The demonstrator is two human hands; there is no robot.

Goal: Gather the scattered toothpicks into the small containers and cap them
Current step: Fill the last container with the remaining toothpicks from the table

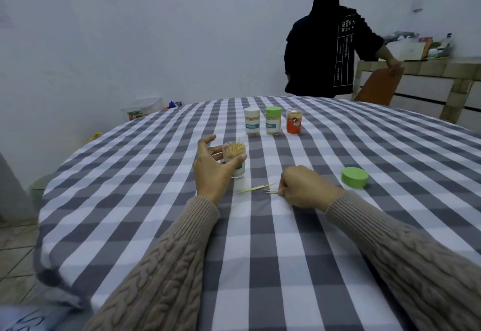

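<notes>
An uncapped clear container [235, 160] full of toothpicks stands on the checked tablecloth. My left hand [212, 168] curls round it, thumb on its front. My right hand [303, 187] rests on the cloth and pinches toothpicks [270, 191] that poke out to the left. More loose toothpicks [256, 188] lie between my hands. A green cap [355, 177] lies to the right of my right hand. Three capped containers stand further back: a white-capped one [252, 121], a green-capped one [273, 120] and a red one [294, 120].
The round table [260, 252] carries a grey and white checked cloth. A person in a black hooded top [328, 44] stands beyond the far edge holding a brown chair [377, 86]. A plastic box [141, 108] sits on the floor at the left.
</notes>
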